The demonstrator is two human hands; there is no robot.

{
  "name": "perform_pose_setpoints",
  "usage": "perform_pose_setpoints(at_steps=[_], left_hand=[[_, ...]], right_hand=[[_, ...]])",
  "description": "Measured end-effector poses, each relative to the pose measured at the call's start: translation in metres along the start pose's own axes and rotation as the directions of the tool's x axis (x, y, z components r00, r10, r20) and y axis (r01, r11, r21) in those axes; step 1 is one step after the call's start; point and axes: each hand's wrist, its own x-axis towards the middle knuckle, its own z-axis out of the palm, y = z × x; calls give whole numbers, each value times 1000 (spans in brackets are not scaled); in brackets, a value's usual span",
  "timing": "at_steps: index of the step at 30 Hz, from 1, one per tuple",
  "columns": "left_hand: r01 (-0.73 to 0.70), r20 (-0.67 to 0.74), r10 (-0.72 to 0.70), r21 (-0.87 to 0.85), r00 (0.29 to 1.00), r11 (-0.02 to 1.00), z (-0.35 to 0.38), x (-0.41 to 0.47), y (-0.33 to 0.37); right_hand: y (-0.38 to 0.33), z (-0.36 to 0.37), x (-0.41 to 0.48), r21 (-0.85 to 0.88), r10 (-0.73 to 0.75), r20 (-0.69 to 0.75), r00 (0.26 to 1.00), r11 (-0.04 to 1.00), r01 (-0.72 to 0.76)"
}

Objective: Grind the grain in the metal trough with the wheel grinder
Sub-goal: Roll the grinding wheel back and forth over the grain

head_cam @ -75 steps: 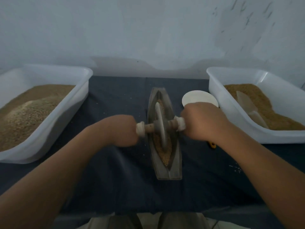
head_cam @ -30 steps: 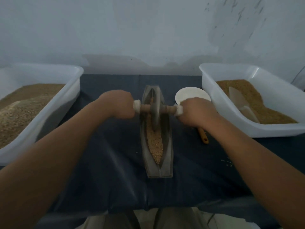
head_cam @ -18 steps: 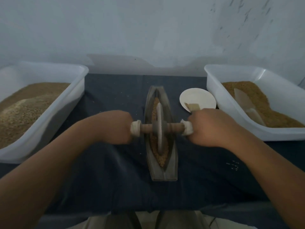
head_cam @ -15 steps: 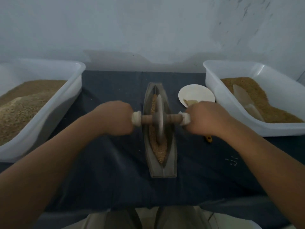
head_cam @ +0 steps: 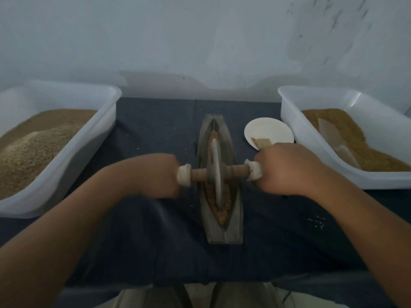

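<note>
Cloth (head_cam: 155, 252), dark blue, covers the table and drops over its near edge, leaving a bare strip in front of the near end of the metal trough (head_cam: 224, 237). The trough lies lengthwise, pointing away from the person, with open cloth on both flanks. A few spilled grains (head_cam: 318, 223) lie to its right. Its groove holds grain (head_cam: 220, 211) along most of its length.

The wheel grinder (head_cam: 216, 174) stands upright in the groove at about mid-length, axle crosswise. One second ago the wheel was at the trough's far end; it is now nearer the person.

The left hand (head_cam: 155, 176) is wrapped round the axle's left end and the right hand (head_cam: 287, 170) round its right end. Both fists are tight and well apart, with the trough between them.

Just right of the trough's far half sits a white plate (head_cam: 269, 128) carrying a small flat tool (head_cam: 263, 142), partly hidden behind the right hand. The left tub (head_cam: 73, 152) of grain stands well left of the trough. The right tub (head_cam: 295, 121) stands well right, with a scoop (head_cam: 331, 136) in it. Beyond the trough's far end the cloth meets a pale wall (head_cam: 200, 41).
</note>
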Motion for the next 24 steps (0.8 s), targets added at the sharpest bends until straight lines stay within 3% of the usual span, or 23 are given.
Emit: perform_pose_setpoints(at_steps=[3, 6, 8, 11, 15, 19, 21, 24], left_hand=[[54, -138, -44, 70, 989, 996, 2, 9, 0], [163, -359, -113, 113, 927, 980, -16, 43, 2], [207, -418, -146, 105, 897, 973, -30, 61, 4], [179, -369, -122, 124, 921, 976, -39, 64, 7], [69, -153, -45, 159, 987, 985, -20, 22, 7], [52, -258, 0, 194, 966, 980, 5, -5, 6], [76, -306, -18, 181, 952, 981, 1, 8, 6], [153, -357, -95, 139, 929, 978, -21, 47, 1]], right_hand=[[-4, 7, 18, -13, 21, -71, 997, 1000, -22], [-1, 10, 63, -21, 81, -229, 970, 996, -88], [2, 6, 84, -31, 128, -264, 956, 990, -141], [2, 3, 90, 11, 169, -168, 971, 986, -169], [0, 7, 31, 45, 72, -46, 996, 997, -70], [0, 11, -14, 61, 2, -101, 995, 998, 4], [-4, 12, 1, 28, 44, -90, 995, 999, -42], [-4, 10, 50, 34, 119, -202, 972, 993, -115]])
